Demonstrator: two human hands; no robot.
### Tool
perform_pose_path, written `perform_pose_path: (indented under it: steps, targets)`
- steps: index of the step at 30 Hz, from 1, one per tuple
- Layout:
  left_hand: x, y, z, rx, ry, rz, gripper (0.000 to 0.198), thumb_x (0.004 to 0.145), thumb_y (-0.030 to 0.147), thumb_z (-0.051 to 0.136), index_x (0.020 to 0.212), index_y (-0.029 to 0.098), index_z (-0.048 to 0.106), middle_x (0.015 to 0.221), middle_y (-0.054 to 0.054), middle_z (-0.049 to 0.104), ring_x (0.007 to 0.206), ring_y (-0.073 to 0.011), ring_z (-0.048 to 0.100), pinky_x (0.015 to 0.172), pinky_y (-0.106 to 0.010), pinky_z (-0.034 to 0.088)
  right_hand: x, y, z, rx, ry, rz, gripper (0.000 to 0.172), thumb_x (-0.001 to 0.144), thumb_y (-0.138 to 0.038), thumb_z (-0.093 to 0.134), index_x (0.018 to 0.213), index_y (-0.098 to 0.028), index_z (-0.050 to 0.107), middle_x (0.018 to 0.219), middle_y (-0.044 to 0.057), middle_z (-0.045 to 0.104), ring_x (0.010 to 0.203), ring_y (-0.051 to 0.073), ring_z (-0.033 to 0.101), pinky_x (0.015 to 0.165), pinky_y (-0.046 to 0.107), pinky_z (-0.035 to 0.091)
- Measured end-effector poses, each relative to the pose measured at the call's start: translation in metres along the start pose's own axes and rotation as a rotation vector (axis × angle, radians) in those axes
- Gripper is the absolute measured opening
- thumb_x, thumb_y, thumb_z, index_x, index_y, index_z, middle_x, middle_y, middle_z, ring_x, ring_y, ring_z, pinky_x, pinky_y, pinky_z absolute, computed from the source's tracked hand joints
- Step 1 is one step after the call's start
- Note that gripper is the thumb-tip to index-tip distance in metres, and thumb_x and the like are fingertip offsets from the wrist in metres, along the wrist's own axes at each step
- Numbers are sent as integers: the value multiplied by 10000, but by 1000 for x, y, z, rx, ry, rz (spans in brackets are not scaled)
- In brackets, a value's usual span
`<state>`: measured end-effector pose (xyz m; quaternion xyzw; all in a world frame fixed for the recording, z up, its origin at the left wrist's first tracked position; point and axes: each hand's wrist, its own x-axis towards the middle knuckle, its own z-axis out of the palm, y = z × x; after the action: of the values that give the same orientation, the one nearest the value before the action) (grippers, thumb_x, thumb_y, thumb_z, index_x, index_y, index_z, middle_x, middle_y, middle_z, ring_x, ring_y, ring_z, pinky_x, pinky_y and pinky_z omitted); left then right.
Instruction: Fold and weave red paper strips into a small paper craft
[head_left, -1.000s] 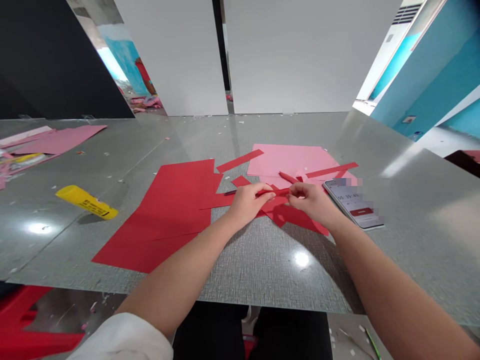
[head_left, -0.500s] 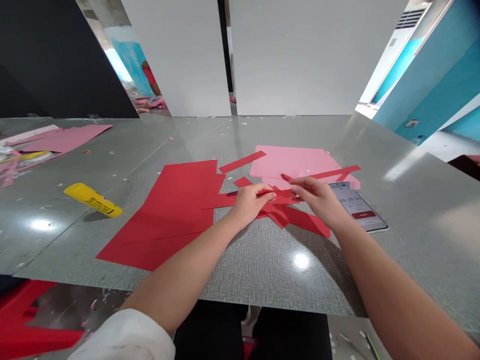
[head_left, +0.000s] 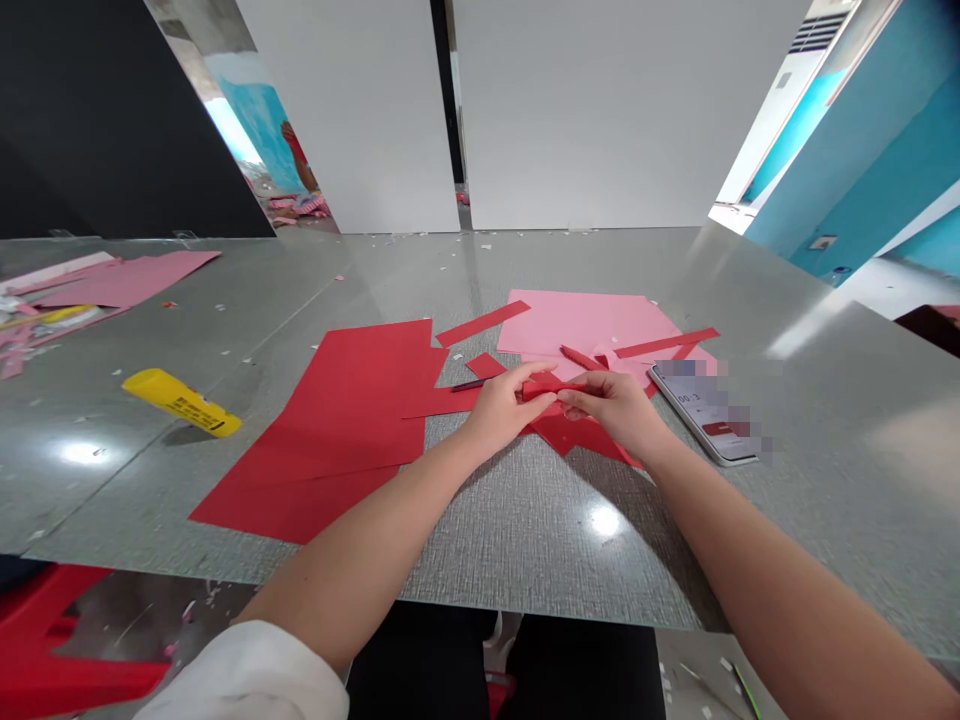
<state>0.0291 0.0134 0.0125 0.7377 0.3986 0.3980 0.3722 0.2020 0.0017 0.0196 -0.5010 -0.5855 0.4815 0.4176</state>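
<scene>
My left hand [head_left: 504, 408] and my right hand [head_left: 611, 408] meet over a small folded red paper strip [head_left: 546, 389], each pinching one end of it just above the table. Under them lies a pile of red paper pieces [head_left: 581, 436]. A large red sheet [head_left: 341, 425] lies to the left of my left hand. A pink sheet [head_left: 581, 322] with loose red strips [head_left: 665, 342] on it lies just behind the hands. A thin dark pen [head_left: 466, 385] rests beside my left thumb.
A phone [head_left: 705, 410] with a lit screen lies right of my right hand. A yellow glue stick [head_left: 180, 402] lies at the left. More pink paper [head_left: 124, 279] sits at the far left. Paper scraps dot the grey table [head_left: 525, 540].
My right hand drew back from its flat, reaching pose over the strips and closed in a pinch on the red strip next to my left hand.
</scene>
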Motion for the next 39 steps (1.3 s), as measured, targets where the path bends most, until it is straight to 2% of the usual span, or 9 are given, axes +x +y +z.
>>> perform_pose_path:
  steps: [6, 12, 15, 22, 27, 33, 39]
  targets:
    - [1, -2, 1, -62, -4, -33, 395, 777, 246, 599, 1166, 225, 534, 1153, -87, 604, 1040, -189, 573, 891, -359, 454, 1, 2, 0, -9, 7, 1, 187, 695, -369, 651, 714, -183, 644, 671, 38, 636, 610, 155, 588, 690, 384, 494]
    - [0, -3, 4, -194, -14, -83, 388, 777, 215, 592, 1159, 214, 526, 1042, -82, 644, 824, -151, 642, 760, -320, 514, 2, 3, 0, -39, -1, -17, 201, 714, -387, 620, 692, -187, 628, 676, 44, 635, 610, 157, 584, 671, 378, 493]
    - [0, -3, 4, -212, -22, -92, 381, 776, 210, 591, 1152, 206, 528, 1028, -82, 648, 786, -143, 648, 732, -309, 522, 1, 3, 0, -45, 6, -15, 204, 713, -388, 620, 697, -185, 625, 678, 44, 635, 611, 158, 583, 665, 374, 490]
    - [0, -3, 3, -104, -14, -58, 381, 786, 241, 585, 1163, 219, 534, 1085, -84, 631, 918, -166, 621, 827, -336, 491, -1, 2, 0, -64, 23, -1, 210, 708, -395, 635, 693, -186, 623, 623, 29, 611, 581, 158, 570, 644, 366, 472]
    - [0, -2, 2, -54, 34, -31, 354, 781, 224, 586, 1133, 224, 552, 1131, -67, 612, 1006, -173, 586, 879, -338, 463, 0, 2, 0, 28, -2, 11, 217, 697, -402, 647, 713, -186, 632, 659, 32, 625, 617, 160, 592, 682, 371, 492]
    - [1, -2, 3, -28, 77, -6, 337, 772, 211, 595, 1107, 227, 564, 1127, -52, 610, 1018, -164, 576, 884, -317, 457, 1, 2, 1, -34, 43, 16, 232, 692, -399, 644, 613, -189, 586, 606, 28, 611, 598, 163, 592, 658, 372, 493]
    - [1, -3, 3, -15, 80, 3, 328, 775, 218, 594, 1102, 225, 565, 1107, -46, 617, 1004, -159, 581, 886, -311, 455, 1, 1, 2, -45, 59, 11, 223, 695, -378, 641, 600, -190, 567, 587, 25, 607, 585, 162, 594, 630, 357, 483]
